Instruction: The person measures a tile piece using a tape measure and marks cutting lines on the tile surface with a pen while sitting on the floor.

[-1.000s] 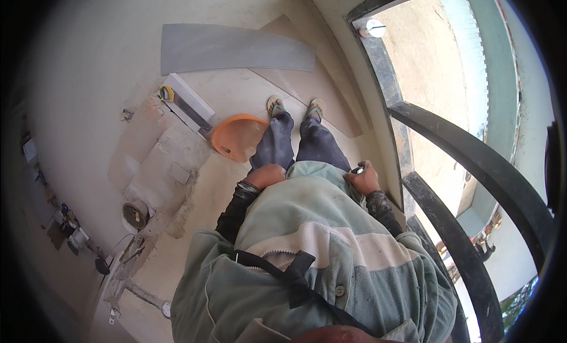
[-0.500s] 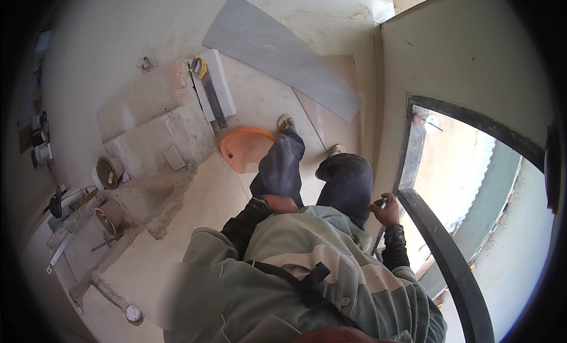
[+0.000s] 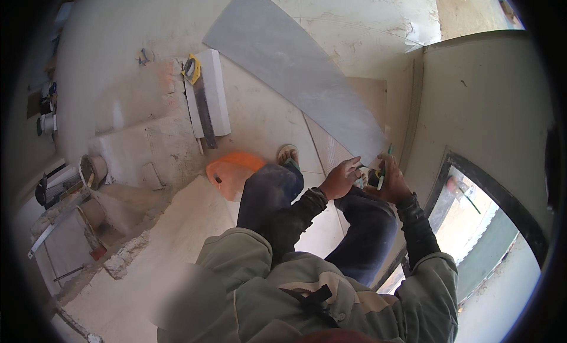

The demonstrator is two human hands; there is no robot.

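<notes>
At 9 o'clock in the view, one round cement-crusted bucket [image 3: 93,168] stood among rubble and loose tools on the floor. At 11 o'clock, one handsaw with a yellow handle and grey blade [image 3: 199,101] lay lengthwise on one white rectangular block [image 3: 209,92]. Just left of centre, one orange plastic pan [image 3: 231,173] rested on the floor, partly hidden by the person's knee. One long grey stone tile [image 3: 295,65] lay slanted from 12 o'clock toward 2 o'clock, its lower end near the hands.

The left hand [image 3: 341,178] was half closed, its fingers curled toward a small dark and yellow object [image 3: 369,177], probably a tape measure, held between both hands just right of centre. Whether the left hand gripped it or only touched it could not be determined. The right hand [image 3: 391,183] was closed around one slim green pencil [image 3: 384,161], which stood upright, and it also steadied the small object.

Judged from this position, the measuring or marking was at an early stage: the implements were in hand, and no mark was discernible on the tile. One dark-framed window opening [image 3: 502,225] occupied 4 o'clock.
</notes>
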